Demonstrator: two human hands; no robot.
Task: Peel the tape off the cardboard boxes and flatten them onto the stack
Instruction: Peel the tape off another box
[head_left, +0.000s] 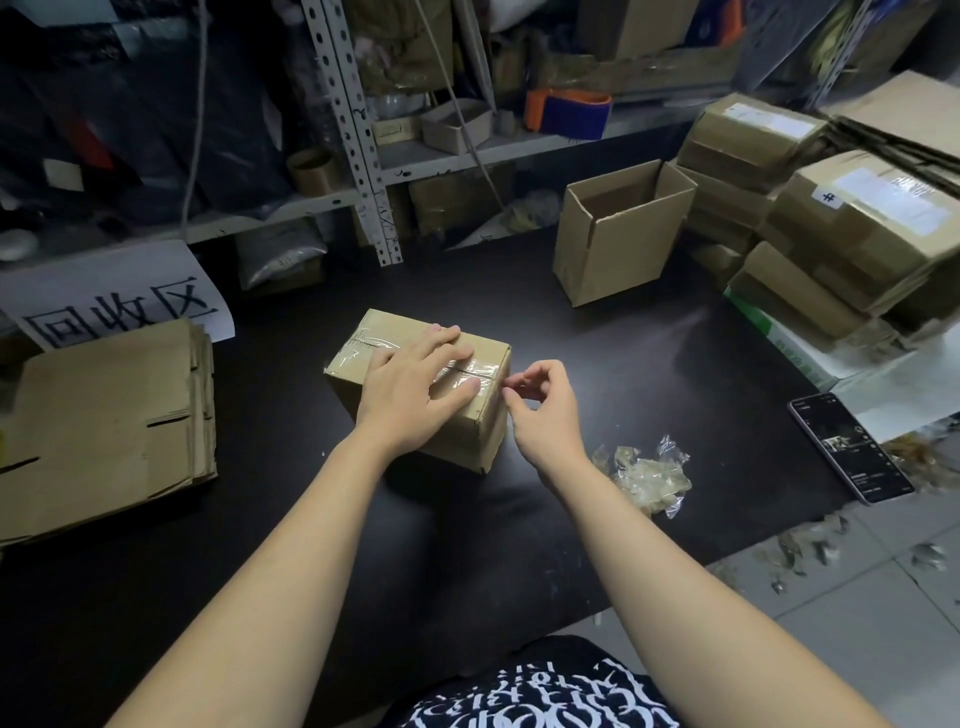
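Spreading across the head view, a black matte tabletop (597, 364) is bordered at 12 o'clock by a grey perforated-metal shelving rack (358, 156) crammed with clutter. At 9 o'clock a stack of flattened brown cardboard boxes (104, 426) is laid, with a white paper sign (114, 296) bearing black characters just behind it. An open-topped empty brown carton (613, 244) is stood at 1 o'clock, and a pile of sealed brown cardboard parcels (831, 244) is heaped at 2 o'clock. A black smartphone (852, 449) and a crumpled wad of peeled clear tape (649, 475) are found at 3 o'clock, and a grey tiled floor (857, 623) at 4 o'clock.

The left hand (415, 384) is laid flat on the box top, fingers straight and spread, pressing down. The right hand (540, 400) is curled, its thumb and forefinger pinched on the tape's end at the box's right top edge.

The small brown cardboard box (491, 426) is set at centre, closed, its top seam covered by a wrinkled clear tape strip (480, 370).
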